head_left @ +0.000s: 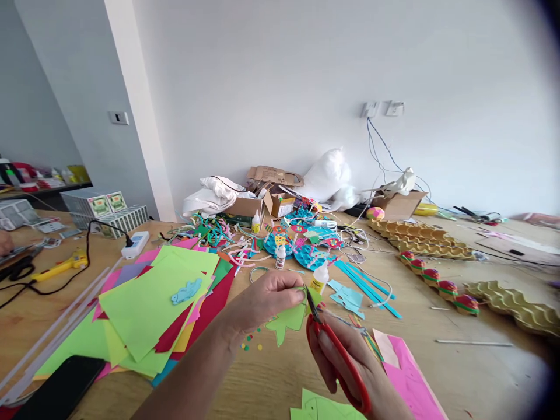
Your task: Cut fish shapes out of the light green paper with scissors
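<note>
My left hand (277, 294) pinches a green paper cutout (286, 322) between thumb and fingers; a drawn outline runs along its edge. In my right hand (350, 356) is a pair of red-handled scissors (359, 388), with the dark blades at the paper's upper right edge, close to my left thumb. Below, a green paper piece (326, 406) with drawn lines lies at the table's near edge. Small coloured paper dots (251, 344) are on the table left of the cutout. A white glue bottle (319, 279) stands just beyond my hands.
Stacked coloured paper (149, 297) with a blue fish cutout (186, 291) and a black phone (65, 388) lie left. A yellow glue gun (61, 265) is farther left. Egg-carton strips (511, 306) and pink paper (411, 373) lie right. Cardboard boxes (398, 204) stand along the wall.
</note>
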A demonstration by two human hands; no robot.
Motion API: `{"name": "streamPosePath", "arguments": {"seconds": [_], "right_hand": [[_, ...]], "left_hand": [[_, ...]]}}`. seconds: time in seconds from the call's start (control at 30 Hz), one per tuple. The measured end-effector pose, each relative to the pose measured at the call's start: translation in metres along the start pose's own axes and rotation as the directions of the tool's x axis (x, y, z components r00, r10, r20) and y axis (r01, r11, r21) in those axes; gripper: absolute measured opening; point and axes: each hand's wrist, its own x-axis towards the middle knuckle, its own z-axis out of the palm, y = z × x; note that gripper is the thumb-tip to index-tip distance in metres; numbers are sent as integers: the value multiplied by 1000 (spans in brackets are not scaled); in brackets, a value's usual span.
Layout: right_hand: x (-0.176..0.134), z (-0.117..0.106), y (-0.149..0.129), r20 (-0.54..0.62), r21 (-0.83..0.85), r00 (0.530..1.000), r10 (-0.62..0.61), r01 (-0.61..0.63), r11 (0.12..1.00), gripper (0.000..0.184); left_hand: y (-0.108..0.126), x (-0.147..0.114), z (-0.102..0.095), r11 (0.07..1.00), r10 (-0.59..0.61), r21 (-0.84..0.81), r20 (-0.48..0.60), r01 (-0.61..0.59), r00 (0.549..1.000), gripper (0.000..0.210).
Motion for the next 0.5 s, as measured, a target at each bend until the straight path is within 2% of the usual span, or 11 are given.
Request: {"name": "streamPosePath", "arguments": {"seconds": [0.13,0.37,0.5], "right_hand": [[-14,-4,11,-20,41,1000,3,-2,999,46],[-27,-12,29,-80,114,996,31,-21,993,44],[-27,-12,38,-64,98,996,55,-49,994,45]], "left_hand": [[-5,3,11,995,-84,-48,74,87,994,19],[-14,13,29,982,-153,-90,148,167,977,22],[-23,12,31,976,-166,-116,145,183,975,21]]}}
